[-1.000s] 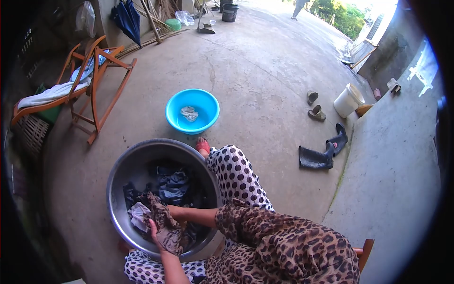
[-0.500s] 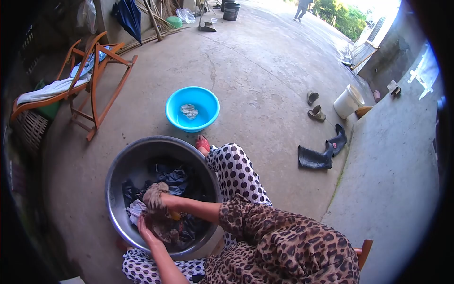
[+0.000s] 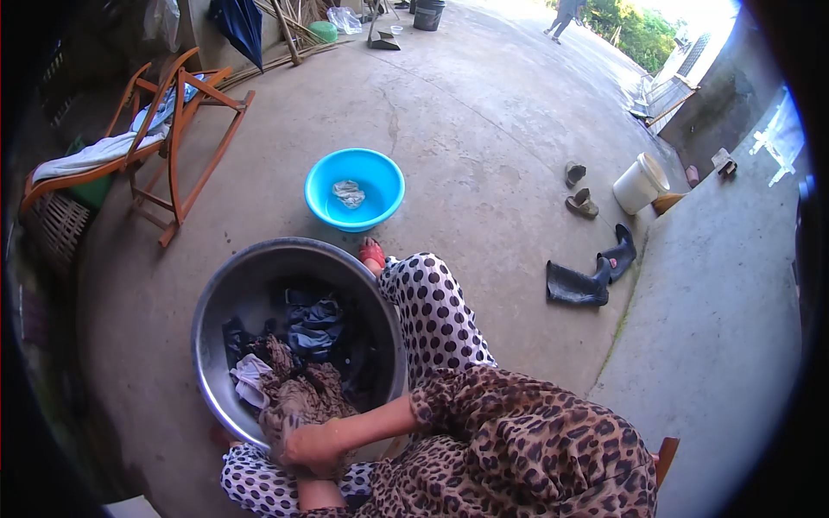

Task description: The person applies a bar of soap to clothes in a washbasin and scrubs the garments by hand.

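Near the front rim of a big metal basin (image 3: 226, 276), my right hand (image 3: 315, 446) is closed on a wet brown patterned cloth (image 3: 315, 388). My left forearm (image 3: 319, 495) comes up beneath it; the left hand is mostly hidden behind the right hand and the bunched cloth, its fingers blurred. The cloth trails back into the basin. Dark blue clothes (image 3: 313, 324) and a whitish-lilac cloth (image 3: 250, 380) lie in there too.
Beyond the basin stands a blue plastic tub (image 3: 380, 186) holding a pale rag (image 3: 348, 194). A wooden rocking chair (image 3: 177, 147) is at the left. Black rubber boots (image 3: 579, 285), shoes (image 3: 582, 204) and a white bucket (image 3: 639, 184) are along the right. A person (image 3: 566, 17) walks far off.
My right hand has come from the middle of the basin toward me, drawing the brown cloth to the front rim. My left hand, seen open beside the cloth before, is now mostly covered.
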The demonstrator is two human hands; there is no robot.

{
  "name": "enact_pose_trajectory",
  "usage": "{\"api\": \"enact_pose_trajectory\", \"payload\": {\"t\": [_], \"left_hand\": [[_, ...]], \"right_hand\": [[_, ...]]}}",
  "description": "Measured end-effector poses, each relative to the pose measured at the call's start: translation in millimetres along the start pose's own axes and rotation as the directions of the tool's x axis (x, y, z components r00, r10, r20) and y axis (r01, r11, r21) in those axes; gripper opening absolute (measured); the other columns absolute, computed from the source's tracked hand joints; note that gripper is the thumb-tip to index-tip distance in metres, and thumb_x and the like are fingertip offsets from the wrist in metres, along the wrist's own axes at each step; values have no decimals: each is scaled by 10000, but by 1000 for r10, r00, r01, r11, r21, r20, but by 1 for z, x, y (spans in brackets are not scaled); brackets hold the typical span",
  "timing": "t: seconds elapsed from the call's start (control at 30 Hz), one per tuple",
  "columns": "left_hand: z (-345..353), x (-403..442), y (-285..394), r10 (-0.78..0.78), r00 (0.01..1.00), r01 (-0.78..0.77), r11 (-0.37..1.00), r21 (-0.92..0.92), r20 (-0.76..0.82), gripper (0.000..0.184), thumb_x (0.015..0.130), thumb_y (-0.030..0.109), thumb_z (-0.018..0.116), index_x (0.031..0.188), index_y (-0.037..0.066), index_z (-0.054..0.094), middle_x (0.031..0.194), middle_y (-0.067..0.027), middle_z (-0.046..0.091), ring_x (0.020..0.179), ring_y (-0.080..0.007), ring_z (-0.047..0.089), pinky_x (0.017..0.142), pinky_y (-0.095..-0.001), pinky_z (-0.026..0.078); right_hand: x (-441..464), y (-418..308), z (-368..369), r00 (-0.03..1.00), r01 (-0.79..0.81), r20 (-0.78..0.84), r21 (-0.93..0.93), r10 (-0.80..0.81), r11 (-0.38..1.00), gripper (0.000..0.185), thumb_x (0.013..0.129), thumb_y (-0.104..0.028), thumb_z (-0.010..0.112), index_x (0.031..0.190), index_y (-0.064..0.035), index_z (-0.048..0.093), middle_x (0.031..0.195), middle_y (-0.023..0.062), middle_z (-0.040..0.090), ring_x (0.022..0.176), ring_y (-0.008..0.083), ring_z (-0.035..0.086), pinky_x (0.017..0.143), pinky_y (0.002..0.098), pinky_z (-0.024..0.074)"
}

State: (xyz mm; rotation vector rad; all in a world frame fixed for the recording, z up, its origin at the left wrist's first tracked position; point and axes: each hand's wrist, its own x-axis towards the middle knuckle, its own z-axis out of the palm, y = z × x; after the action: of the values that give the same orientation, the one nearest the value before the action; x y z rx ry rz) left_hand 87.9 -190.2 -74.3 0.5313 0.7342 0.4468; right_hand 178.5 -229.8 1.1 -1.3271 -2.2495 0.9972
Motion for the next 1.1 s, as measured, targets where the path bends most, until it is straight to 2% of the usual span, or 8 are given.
{"api": "enact_pose_trajectory", "payload": {"t": [0.17, 0.33, 0.5, 0.77, 0.83, 0.87, 0.97, 1.1], "left_hand": [[-3, -1, 1, 38, 999, -34, 995, 92, -35, 342, 991, 213, 425, 1272, 45, 523, 1230, -101, 573, 1125, -226, 560, 989, -346, 436], [-1, -1, -4, 76, 996, -67, 981, 180, -43, 342, 993, 193, 413, 1283, 40, 510, 1244, -101, 560, 1139, -224, 550, 996, -340, 429], [-8, -2, -10, 186, 981, -152, 915, 373, -59, 343, 995, 172, 401, 1294, 34, 498, 1258, -102, 547, 1153, -222, 539, 1003, -334, 422], [-28, 24, -33, 565, 817, -333, 300, 894, 114, 347, 998, 140, 381, 1311, 26, 479, 1281, -102, 526, 1175, -220, 523, 1014, -325, 411], [-28, 41, -35, 522, 851, -406, 595, 694, 50, 348, 999, 132, 377, 1316, 24, 474, 1287, -102, 521, 1180, -219, 519, 1017, -322, 409], [-22, 44, -27, 354, 935, -353, 935, 37, -20, 345, 1010, 80, 315, 1325, 11, 437, 1287, -91, 493, 1175, -190, 504, 1007, -299, 407], [10, 27, 7, 545, 838, -474, 702, 532, 28, 351, 976, 116, 417, 1307, 29, 489, 1265, -140, 540, 1153, -235, 546, 993, -318, 427], [10, 26, 11, 446, 891, -437, 800, 410, 80, 370, 971, 141, 415, 1321, 43, 479, 1279, -142, 530, 1166, -240, 537, 996, -330, 423]], "right_hand": [[2, -8, -14, 997, -5, -75, 33, 7, 999, 231, 644, -124, 646, 857, -36, 667, 777, 173, 626, 774, 365, 636, 693, 428, 512], [13, 50, 6, 722, 209, -656, -94, -218, 973, 170, 747, -117, 622, 884, -36, 561, 896, 149, 492, 853, 347, 514, 734, 433, 459], [11, 111, 8, 543, -60, -819, 178, 182, 982, 256, 779, -70, 631, 1007, -24, 526, 987, 181, 489, 923, 383, 494, 796, 440, 455], [16, 96, 54, 544, -317, -756, 217, 364, 923, 382, 820, -100, 628, 1169, -25, 491, 1213, 188, 512, 1115, 382, 486, 952, 466, 402], [11, 88, 56, 598, -270, -734, 194, 323, 943, 465, 833, -97, 626, 1265, -39, 466, 1306, 178, 493, 1206, 360, 466, 995, 447, 389], [10, 90, 56, 596, -233, -744, 199, 301, 952, 488, 836, -92, 625, 1293, -47, 458, 1324, 172, 488, 1225, 355, 460, 1008, 445, 381], [8, 101, 35, 604, -280, -755, 101, 257, 955, 464, 839, -120, 640, 1275, -68, 489, 1250, 162, 511, 1150, 357, 475, 971, 436, 384], [13, 154, 19, 439, -383, -835, 160, 331, 910, 323, 906, -171, 592, 1197, -42, 537, 1102, 209, 560, 1012, 381, 502, 927, 449, 401]]}}
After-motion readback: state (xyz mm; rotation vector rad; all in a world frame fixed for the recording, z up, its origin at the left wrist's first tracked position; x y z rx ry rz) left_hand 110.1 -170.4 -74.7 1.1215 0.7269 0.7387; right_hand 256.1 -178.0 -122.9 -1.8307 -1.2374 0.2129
